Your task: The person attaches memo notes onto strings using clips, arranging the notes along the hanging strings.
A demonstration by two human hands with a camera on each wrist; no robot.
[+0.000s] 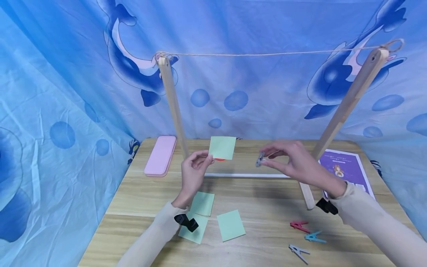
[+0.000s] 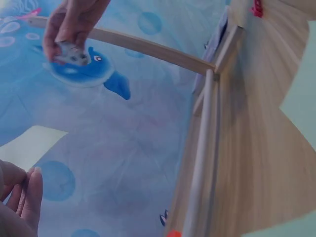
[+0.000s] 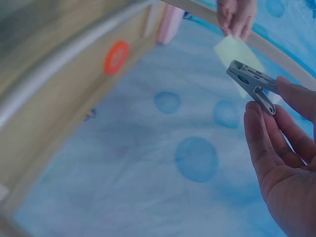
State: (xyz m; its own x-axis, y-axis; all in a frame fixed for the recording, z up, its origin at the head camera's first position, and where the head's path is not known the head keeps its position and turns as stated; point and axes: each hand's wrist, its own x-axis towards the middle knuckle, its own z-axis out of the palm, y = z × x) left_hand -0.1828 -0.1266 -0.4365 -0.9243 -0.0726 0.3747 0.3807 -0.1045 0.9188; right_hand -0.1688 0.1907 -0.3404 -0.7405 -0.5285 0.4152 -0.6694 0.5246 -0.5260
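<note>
Between thumb and fingers my left hand (image 1: 194,170) pinches a pale green sticky note (image 1: 222,147) by its lower left corner, raised above the table. My right hand (image 1: 293,161), to the right at much the same height, pinches a grey clothespin (image 1: 260,159) between thumb and fingertips. The right wrist view shows the clothespin (image 3: 252,85) from closer, its handle ends between thumb and fingers and its nose pointing away from the hand. A string (image 1: 267,55) runs above both hands, tied between two wooden posts (image 1: 173,100).
Several green notes (image 1: 231,225) lie on the wooden table (image 1: 263,230) near my left forearm. A red clothespin (image 1: 300,226), a blue one (image 1: 315,237) and a grey one (image 1: 299,253) lie at front right. A pink case (image 1: 161,155) and a purple sheet (image 1: 345,168) flank the frame.
</note>
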